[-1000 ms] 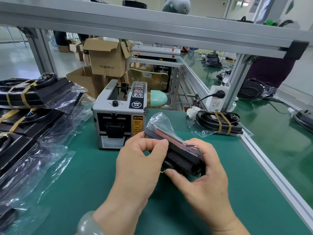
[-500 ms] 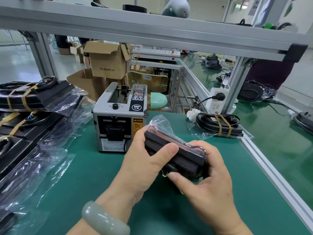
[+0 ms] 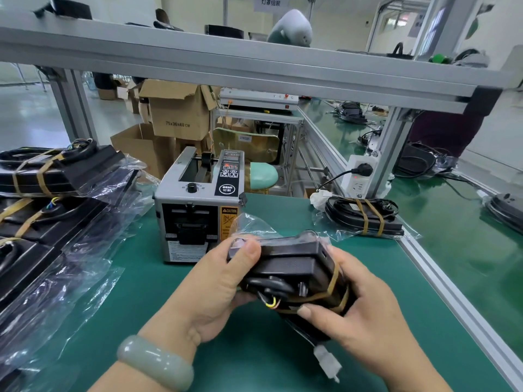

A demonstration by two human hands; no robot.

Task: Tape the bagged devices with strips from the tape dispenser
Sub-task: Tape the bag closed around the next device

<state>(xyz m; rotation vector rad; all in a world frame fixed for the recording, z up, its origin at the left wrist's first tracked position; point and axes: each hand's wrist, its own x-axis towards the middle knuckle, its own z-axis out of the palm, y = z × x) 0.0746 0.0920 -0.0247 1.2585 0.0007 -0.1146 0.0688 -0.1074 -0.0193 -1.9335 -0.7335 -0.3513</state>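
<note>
Black bagged device (image 3: 294, 267), now underside up

Left grip (image 3: 215, 290) and right grip (image 3: 365, 315) both hold bagged device (image 3: 291, 264) over green desk (image 3: 158, 301), near tape dispenser (image 3: 198, 205). Banded bagged units (image 3: 56, 171) piled far left.

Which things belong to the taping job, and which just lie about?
Job: black device in clear plastic bag, in left hand and right hand; grey box-shaped tape dispenser; stacked bagged black devices.
Lying about: brown cardboard boxes; white socket strip; mint-green stool.
</note>
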